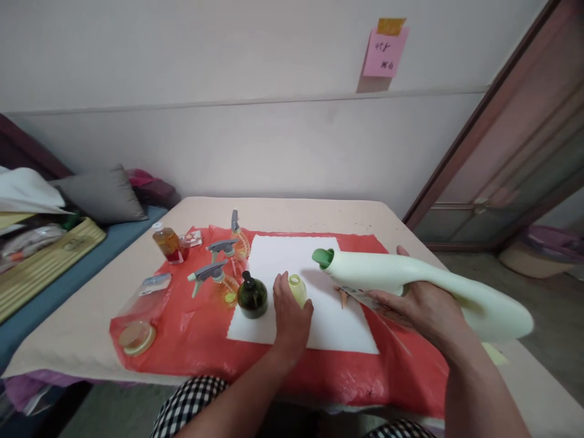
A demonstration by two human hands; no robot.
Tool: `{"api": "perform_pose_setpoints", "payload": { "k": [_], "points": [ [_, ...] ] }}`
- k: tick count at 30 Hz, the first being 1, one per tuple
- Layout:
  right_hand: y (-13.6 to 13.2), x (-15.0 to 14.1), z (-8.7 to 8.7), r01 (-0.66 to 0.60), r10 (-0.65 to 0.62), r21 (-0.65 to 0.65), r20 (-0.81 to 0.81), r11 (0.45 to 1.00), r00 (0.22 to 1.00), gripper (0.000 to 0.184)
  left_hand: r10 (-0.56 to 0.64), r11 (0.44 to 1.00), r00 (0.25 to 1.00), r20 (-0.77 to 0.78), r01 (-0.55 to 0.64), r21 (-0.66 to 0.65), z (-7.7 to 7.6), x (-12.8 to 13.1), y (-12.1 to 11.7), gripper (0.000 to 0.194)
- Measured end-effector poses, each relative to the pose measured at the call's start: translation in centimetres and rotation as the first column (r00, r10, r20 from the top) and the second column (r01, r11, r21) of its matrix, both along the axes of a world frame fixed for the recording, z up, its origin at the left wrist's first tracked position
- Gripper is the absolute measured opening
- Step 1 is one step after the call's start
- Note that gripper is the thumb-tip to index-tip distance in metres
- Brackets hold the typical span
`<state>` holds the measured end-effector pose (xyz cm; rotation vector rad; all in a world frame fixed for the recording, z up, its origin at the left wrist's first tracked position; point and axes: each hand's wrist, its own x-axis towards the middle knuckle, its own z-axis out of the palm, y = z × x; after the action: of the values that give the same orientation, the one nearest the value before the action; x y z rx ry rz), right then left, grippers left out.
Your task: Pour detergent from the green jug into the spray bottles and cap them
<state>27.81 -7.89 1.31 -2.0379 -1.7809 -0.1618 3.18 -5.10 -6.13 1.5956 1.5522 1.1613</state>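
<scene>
My left hand (291, 316) is wrapped round a small, translucent yellow-green bottle (297, 288), which stands uncapped on a white sheet (274, 255). Raised over the right part of that sheet, a long pale green watering can (378, 269) lies nearly level in my right hand (424, 310). Its wide spout, with a darker green flap (323, 258), points left toward the small bottle. A dark green pump bottle (252, 298) stands just left of my left hand. Partly hidden below the watering can are a small tan object (344, 298) and a printed flat piece (360, 294).
Several spray bottles with grey trigger heads (212, 271) stand at left on red plastic sheeting (201, 331). Farther left are an amber liquid bottle (168, 243), a clear bag (148, 298) and a round lidded jar (137, 338). A wall (274, 152) rises behind the table.
</scene>
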Motion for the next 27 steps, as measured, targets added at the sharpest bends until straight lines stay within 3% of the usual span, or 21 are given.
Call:
{"api": "perform_pose_setpoints", "payload": {
  "k": [2,4,6,8,10,13,20,27],
  "points": [
    [-0.5,-0.4,0.7,0.028,-0.028,-0.083,0.0,0.996,1.0,0.077,-0.074,0.992,0.995,0.073,0.066,0.107,1.1,0.5,-1.7,0.057],
    [-0.8,-0.6,1.3,0.025,-0.025,-0.074,0.012,0.997,1.0,0.079,-0.239,0.969,0.958,0.155,0.245,-0.019,2.1,1.0,-2.8,0.035],
    [-1.0,-0.7,1.6,0.015,-0.014,-0.064,0.021,0.998,1.0,0.083,-0.305,0.905,0.895,0.326,0.378,-0.192,3.1,1.7,-3.1,0.039],
    [-1.2,-0.6,1.6,0.008,-0.006,-0.066,0.03,0.998,1.0,0.087,-0.232,0.838,0.8,0.553,0.453,-0.303,3.8,2.7,-2.7,0.049],
    [-1.3,-0.4,1.6,0.007,-0.004,-0.07,0.045,0.998,0.999,0.088,-0.117,0.794,0.658,0.743,0.512,-0.328,4.4,3.7,-1.9,0.049],
    [-1.5,-0.2,1.4,0.021,-0.015,-0.074,0.087,0.997,0.996,0.09,-0.01,0.794,0.491,0.871,0.534,-0.292,5.1,5.1,-1.0,0.046],
    [-1.0,-0.6,1.0,-0.022,0.022,-0.002,0.226,1.0,0.974,0.097,0.223,0.791,0.354,0.908,0.478,-0.381,6.1,7.5,-0.7,0.049],
    [-0.9,-1.4,0.8,-0.071,0.073,-0.017,0.258,0.997,0.963,0.086,0.328,0.764,0.376,0.867,0.434,-0.477,5.8,7.3,0.3,0.053]
  ]
}}
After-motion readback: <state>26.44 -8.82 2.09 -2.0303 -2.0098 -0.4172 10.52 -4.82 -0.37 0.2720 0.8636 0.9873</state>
